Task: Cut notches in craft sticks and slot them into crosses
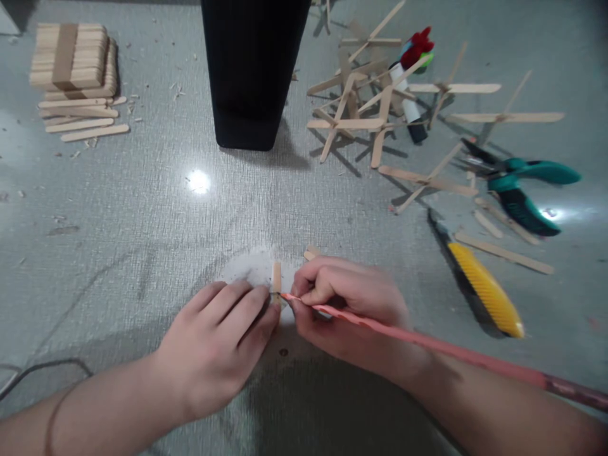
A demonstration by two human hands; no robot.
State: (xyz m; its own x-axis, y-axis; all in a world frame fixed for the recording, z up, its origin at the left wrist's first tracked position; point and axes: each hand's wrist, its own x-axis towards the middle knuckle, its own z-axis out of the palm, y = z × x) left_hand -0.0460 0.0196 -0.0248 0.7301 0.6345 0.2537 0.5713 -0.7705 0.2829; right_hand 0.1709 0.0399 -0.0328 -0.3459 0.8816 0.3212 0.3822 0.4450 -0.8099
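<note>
The left hand's [223, 342] fingers close on a stick [277, 277] pointing to twelve; the right hand's [349, 304] pinch a pink pencil [403, 335], tip at the stick. On the grey worktop [156, 209]: banded sticks [71, 57] at ten, crossed sticks [349, 123] at one, pliers [515, 180] at two.

dim and grayish, glare spots on the tabletop [156, 209] — soft shadows, slight blur, dark corners
</note>
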